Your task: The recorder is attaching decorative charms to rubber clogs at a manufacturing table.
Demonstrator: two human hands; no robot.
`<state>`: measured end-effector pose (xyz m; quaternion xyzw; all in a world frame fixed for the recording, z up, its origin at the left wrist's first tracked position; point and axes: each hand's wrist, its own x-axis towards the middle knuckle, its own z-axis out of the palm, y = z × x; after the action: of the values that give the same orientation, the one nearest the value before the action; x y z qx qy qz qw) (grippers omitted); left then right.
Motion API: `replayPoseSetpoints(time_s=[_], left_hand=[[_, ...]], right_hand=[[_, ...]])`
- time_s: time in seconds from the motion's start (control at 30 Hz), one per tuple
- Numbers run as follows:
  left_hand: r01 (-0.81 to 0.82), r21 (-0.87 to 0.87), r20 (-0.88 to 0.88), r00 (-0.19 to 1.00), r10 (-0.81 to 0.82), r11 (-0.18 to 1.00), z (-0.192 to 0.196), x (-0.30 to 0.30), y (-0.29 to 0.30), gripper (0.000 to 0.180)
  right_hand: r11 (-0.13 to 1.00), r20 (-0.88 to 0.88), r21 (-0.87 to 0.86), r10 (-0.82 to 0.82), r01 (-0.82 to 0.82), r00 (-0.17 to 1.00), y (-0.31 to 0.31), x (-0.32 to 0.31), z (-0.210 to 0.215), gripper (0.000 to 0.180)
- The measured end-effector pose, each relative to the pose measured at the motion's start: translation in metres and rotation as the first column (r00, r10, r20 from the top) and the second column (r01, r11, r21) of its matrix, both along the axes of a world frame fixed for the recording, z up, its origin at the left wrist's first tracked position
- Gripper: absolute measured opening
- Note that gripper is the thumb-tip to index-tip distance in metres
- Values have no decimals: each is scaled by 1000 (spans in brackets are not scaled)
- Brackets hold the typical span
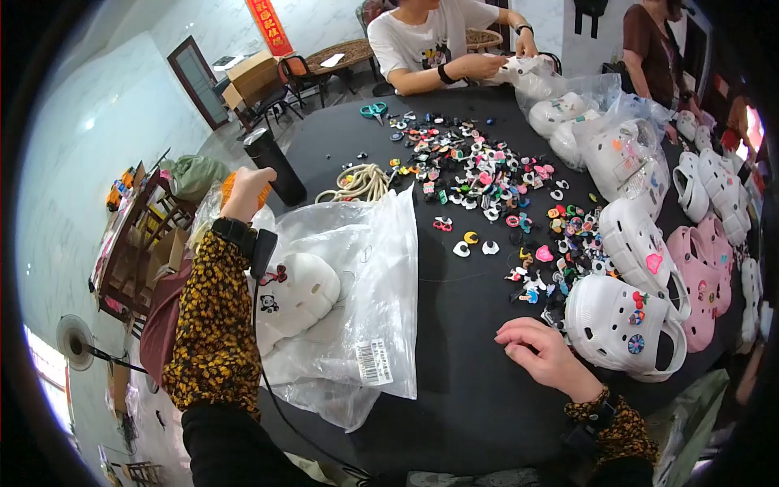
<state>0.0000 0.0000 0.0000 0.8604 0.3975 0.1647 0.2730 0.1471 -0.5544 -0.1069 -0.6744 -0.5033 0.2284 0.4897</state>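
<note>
Pale walls (105,122) behind. Black table (458,349) below. At left, clear bag (393,300) around or under panda-trimmed clog (312,284); decoration apparently done, bagging not. At right, decorated clogs (600,312), unbagged, seemingly left to do. Left hand (246,195) curled near bag, cannot tell what pinched; right hand (552,357) loosely spread, holding nothing visible. Loose charms (487,166) mid-table, unattached.

On the table (471,349), a plastic bag (385,284) lies near left, with a clog (316,292) at its left part, inside or on top unclear. Just beyond lies rope (369,180), a bottle (286,174) to its left. Shoe charms (479,154) spread right of these, scissors (373,112) at their far left. More clogs (592,321) line the right, bagged clogs (604,158) behind them.
</note>
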Motion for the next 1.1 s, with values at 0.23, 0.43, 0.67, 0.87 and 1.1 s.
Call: replayPoseSetpoints(time_s=[0.23, 0.43, 0.67, 0.87, 1.1], left_hand=[[281, 7, 46, 959, -281, 960, 63, -8, -188, 39], [639, -378, 242, 767, -595, 670, 102, -31, -357, 36], [933, -215, 361, 350, -864, 288, 134, -46, -467, 33], [974, -136, 489, 224, -843, 180, 111, -49, -507, 33], [995, 14, 513, 74, -855, 95, 104, -47, -535, 42]], right_hand=[[996, -166, 41, -66, 73, 984, -8, -7, 3, 14], [991, -232, 66, -94, 112, 968, -13, -7, 1, 16], [987, -177, 78, -126, 142, 976, -11, -4, -2, 13], [988, -172, 120, -79, 101, 982, -6, -3, -6, 16], [986, -180, 151, -42, 70, 983, -10, -1, -15, 14]])
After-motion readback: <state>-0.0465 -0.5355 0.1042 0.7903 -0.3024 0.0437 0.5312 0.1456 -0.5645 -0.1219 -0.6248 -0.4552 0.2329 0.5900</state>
